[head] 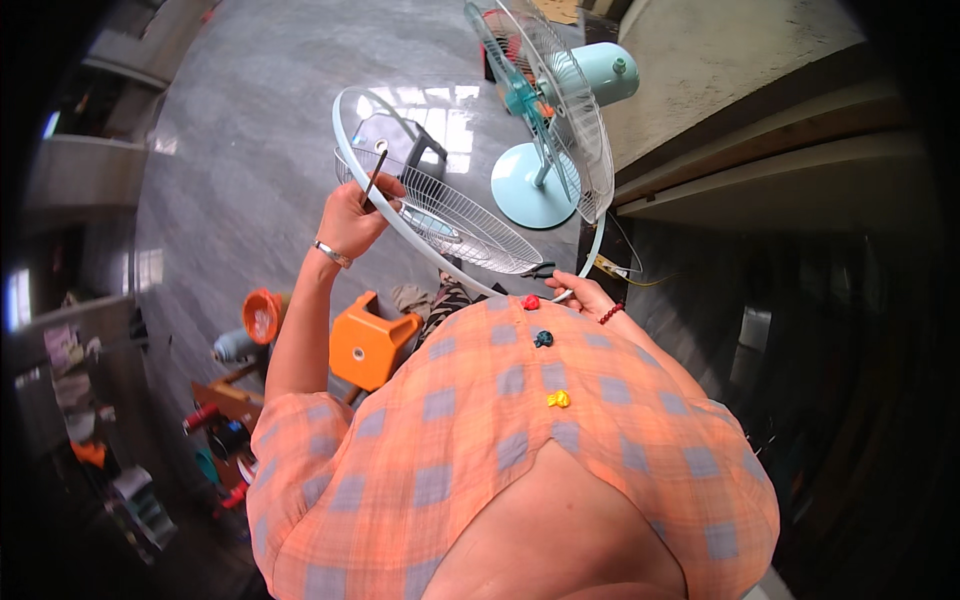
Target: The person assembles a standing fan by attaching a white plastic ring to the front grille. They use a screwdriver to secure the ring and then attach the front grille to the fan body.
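Note:
My left hand [356, 214] holds a thin dark tool [375, 180] and grips the pale blue rim ring [420, 246] of a fan guard. My right hand [581, 296] pinches the same ring near my shirt. Beyond the ring lies a round wire fan grille [480, 225] with an oval centre plate. Dark-handled pliers [538, 270] are close to the fingers of my right hand. A pale blue pedestal fan stands ahead, with its motor housing [604, 73], translucent teal blades [521, 97], rear wire guard [592, 142] and round base [529, 187].
A grey stool [409, 146] stands beyond the ring. At lower left are an orange plastic stool [367, 345], an orange container [262, 315] and assorted items on a wooden surface. A yellow power strip [607, 264] with cables lies right of my right hand, by a wall ledge.

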Motion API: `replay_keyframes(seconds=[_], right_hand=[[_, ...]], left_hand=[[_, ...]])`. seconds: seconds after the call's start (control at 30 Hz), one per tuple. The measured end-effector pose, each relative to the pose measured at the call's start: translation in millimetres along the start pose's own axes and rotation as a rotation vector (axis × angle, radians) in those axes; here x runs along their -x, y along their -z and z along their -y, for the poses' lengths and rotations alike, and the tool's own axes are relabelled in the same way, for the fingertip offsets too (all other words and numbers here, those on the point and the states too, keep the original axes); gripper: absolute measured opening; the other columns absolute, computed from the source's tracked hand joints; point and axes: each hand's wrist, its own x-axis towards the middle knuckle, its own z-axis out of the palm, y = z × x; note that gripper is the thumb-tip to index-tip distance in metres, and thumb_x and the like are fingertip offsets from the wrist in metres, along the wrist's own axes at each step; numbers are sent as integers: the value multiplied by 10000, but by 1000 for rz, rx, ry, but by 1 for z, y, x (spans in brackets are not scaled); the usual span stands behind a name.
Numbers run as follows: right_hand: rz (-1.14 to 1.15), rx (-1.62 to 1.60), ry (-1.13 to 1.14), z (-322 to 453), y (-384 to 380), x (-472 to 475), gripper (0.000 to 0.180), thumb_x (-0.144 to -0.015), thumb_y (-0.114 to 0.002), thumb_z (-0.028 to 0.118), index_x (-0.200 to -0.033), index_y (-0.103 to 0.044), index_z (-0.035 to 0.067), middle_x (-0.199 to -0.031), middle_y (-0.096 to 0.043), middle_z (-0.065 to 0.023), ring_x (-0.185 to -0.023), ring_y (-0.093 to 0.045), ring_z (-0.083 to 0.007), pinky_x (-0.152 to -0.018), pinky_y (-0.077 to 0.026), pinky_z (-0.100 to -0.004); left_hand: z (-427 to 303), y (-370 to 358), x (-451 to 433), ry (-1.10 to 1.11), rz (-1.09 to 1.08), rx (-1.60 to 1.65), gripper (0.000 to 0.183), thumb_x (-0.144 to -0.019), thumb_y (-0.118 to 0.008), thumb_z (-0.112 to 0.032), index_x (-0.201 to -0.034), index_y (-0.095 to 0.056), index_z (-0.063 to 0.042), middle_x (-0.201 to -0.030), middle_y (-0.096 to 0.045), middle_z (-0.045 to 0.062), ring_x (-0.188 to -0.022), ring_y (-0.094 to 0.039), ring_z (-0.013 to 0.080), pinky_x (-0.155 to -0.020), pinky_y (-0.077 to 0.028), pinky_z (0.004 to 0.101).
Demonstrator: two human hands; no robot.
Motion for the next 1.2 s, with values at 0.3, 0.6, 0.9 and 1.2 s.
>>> replay_keyframes(seconds=[0.3,0.6,0.9,1.2], right_hand=[[-419,-191,384,-12,-67,8,243,-918,-659,304,-1007,-593,88,-691,-581,4,-412,-399,-60,-361,-294,-211],[-8,-737,492,-26,-84,22,305,-945,-596,436,-957,-525,139,-580,-380,61,-455,-274,-68,-432,-226,-216],[-335,-677,925,-21,-115,57,289,-996,-510,415,-977,-506,127,-574,-384,53,-478,-310,-57,-435,-247,-220],[-532,-550,1362,23,-160,108,315,-1028,-444,383,-1000,-524,80,-601,-396,31,-481,-290,-43,-429,-240,-206]], left_hand=[[-5,60,-96,-196,172,102,213,-779,-641,33,-985,-651,-20,-849,-609,9,-715,-531,67,-638,-439,226],[4,77,-143,-184,231,112,88,-786,-653,9,-859,-692,-20,-724,-631,-8,-652,-540,51,-585,-433,229],[14,81,-155,-122,200,145,106,-789,-671,-27,-890,-695,-51,-637,-556,-52,-509,-450,21,-456,-357,194],[14,87,-201,-11,337,156,106,-789,-669,-21,-888,-691,-51,-625,-559,-52,-480,-428,24,-435,-318,187]])
